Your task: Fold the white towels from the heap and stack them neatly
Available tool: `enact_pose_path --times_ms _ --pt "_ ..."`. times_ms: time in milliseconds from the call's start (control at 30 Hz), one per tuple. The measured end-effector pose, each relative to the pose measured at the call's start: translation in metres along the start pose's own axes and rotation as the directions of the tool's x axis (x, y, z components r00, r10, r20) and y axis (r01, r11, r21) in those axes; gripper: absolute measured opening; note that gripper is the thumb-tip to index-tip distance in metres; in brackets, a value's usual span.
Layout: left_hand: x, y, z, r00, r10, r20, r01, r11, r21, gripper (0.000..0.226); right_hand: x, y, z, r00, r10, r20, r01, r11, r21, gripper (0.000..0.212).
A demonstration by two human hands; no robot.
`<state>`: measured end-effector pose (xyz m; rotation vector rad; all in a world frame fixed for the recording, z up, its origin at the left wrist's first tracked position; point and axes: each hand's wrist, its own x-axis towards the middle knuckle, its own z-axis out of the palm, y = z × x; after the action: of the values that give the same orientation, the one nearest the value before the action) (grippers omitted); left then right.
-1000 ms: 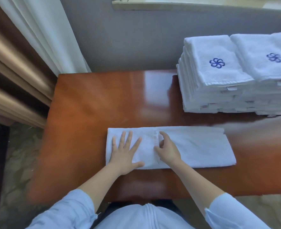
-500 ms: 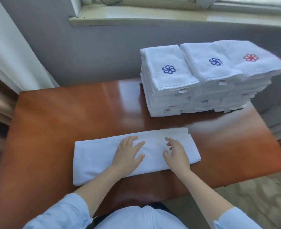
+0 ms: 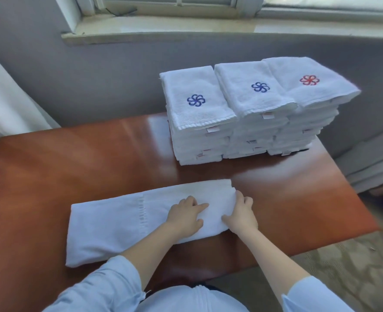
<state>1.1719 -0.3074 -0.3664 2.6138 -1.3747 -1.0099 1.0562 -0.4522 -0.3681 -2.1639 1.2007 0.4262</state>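
Here the long folded towel (image 3: 109, 228) lies across the worktop (image 3: 51, 167), near its front edge — left hand (image 3: 184, 216) rests on it, gripping nothing; right hand (image 3: 242, 216) pinches its right end. Folded stacks (image 3: 249, 109) stand behind.

Here's the long white towel (image 3: 109, 224), folded into a narrow strip, lying flat along the wooden table's (image 3: 51, 167) near edge with a stitched band across it. At the table's far right corner stand three touching stacks of folded towels (image 3: 242, 136). Two carry blue flower emblems on top, and the rightmost carries red.
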Motion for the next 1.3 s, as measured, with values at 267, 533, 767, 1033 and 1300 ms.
enact_pose_path --times_ms 267,533,767,1033,1300 --pt "0.002 0.001 -0.010 0.993 -0.096 0.066 0.114 0.914 -0.390 0.049 0.014 -0.006 -0.021 0.994 0.060 0.094 -0.097 0.881 0.463 0.041" --pt "-0.025 0.004 -0.058 0.984 -0.159 0.078 0.119 0.268 -0.956 0.037 -0.019 -0.059 -0.024 0.912 -0.361 0.194 0.075 0.613 0.787 0.044" --pt "-0.074 -0.061 -0.073 0.934 -0.351 0.061 0.149 0.231 -0.961 0.046 -0.041 -0.124 0.003 0.826 -0.494 0.272 0.161 0.668 0.726 0.060" --pt "-0.132 -0.142 -0.059 0.844 -0.535 -0.038 0.071 0.182 -0.981 0.011 -0.077 -0.192 0.061 0.922 -0.375 -0.099 0.357 0.721 0.594 0.029" --pt "-0.166 -0.217 -0.029 0.772 -0.636 -0.007 0.083 0.112 -0.990 0.008 -0.097 -0.204 0.121 0.887 -0.459 -0.055 0.459 0.888 -0.008 0.049"
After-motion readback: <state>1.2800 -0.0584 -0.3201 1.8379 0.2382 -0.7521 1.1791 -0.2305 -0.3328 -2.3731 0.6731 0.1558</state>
